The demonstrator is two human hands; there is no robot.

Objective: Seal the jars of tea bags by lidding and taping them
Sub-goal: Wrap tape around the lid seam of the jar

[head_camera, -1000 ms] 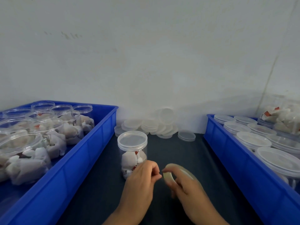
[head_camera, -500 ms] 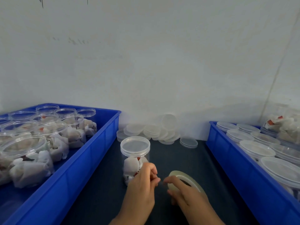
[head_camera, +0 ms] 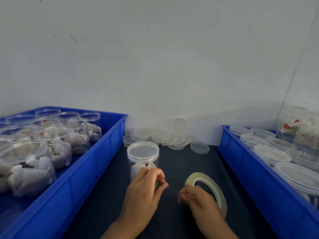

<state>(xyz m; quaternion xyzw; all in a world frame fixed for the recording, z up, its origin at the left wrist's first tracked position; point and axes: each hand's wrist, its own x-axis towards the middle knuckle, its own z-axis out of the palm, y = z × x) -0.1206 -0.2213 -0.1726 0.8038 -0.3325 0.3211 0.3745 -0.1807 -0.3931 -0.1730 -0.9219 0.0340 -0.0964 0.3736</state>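
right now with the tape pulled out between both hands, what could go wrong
1. The thin clear tape strip stretched between the left hand and the right hand may twist or stick to fingers.
2. The lidded clear plastic jar stands unheld behind the left hand; a knock could tip it.

A thin strip of tape (head_camera: 173, 188), barely visible, is pinched by the left hand (head_camera: 144, 188); the tape roll (head_camera: 207, 187) is held by the right hand (head_camera: 198, 202) beside the lidded jar (head_camera: 143, 156) on the bench (head_camera: 189, 163).

Jar (head_camera: 138, 161): clear glossy plastic, frosted lid; tape roll (head_camera: 209, 187): translucent, shiny; crates (head_camera: 89, 171): blue smooth plastic; tea bags (head_camera: 31, 176): white crinkled paper; table mat (head_camera: 189, 163): dark, matt
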